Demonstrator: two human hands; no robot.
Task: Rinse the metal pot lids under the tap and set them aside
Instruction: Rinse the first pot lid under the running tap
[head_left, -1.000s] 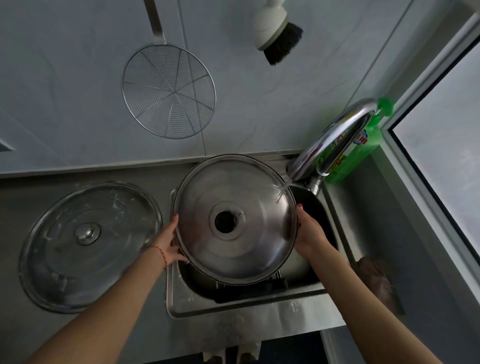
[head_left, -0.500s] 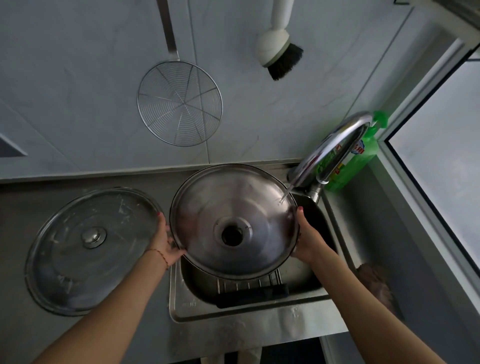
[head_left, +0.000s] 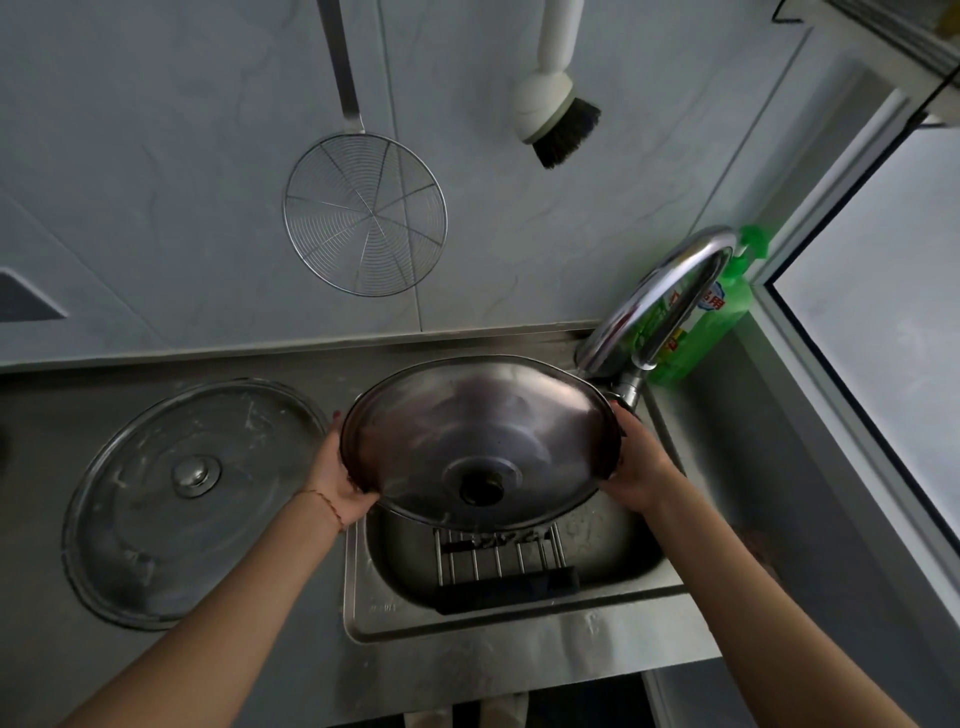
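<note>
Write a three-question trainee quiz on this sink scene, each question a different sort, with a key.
1. True or false: both hands, left hand and right hand, grip the rim of the held lid.
2. Where does the second lid lie? A) in the sink B) on the counter left of the sink C) hanging on the wall
3. Fill in: the green bottle stands behind the ____.

Key: 1 true; 2 B; 3 tap
</note>
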